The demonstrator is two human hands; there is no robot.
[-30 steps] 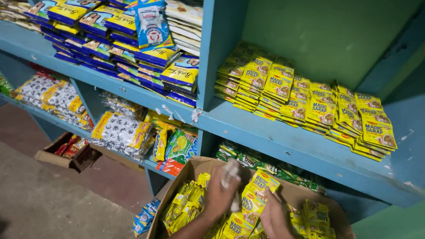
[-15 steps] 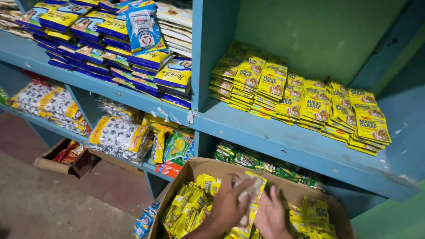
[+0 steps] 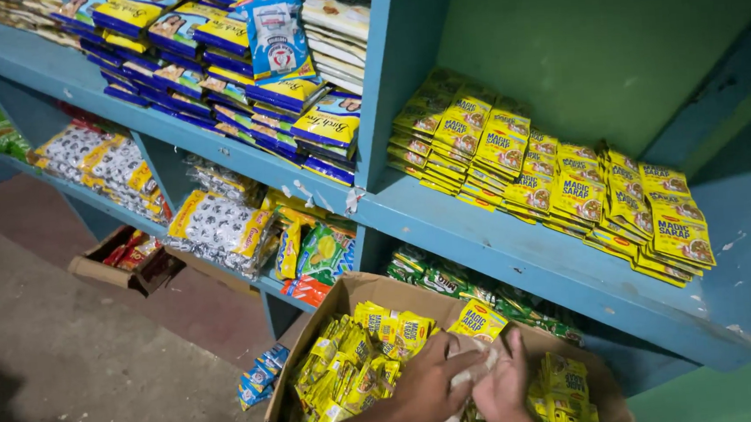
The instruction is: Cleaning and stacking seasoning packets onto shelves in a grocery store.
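Hands (image 3: 469,383) lower now, sachets (image 3: 478,320) half hidden.

**Both hands deep in a carton of yellow sachets**

The left hand (image 3: 425,386) and right hand (image 3: 501,390) press together on small yellow foil sachets (image 3: 358,360) inside an open brown cardboard box (image 3: 350,292). Above them, stacked yellow packets (image 3: 556,187) line a blue wooden shelf (image 3: 517,254).

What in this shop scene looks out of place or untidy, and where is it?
A few blue packets lie loose on the floor beside the cardboard box, not on a shelf. Torn tape scraps hang from the blue shelf edge. Both hands are in the box among yellow sachets.
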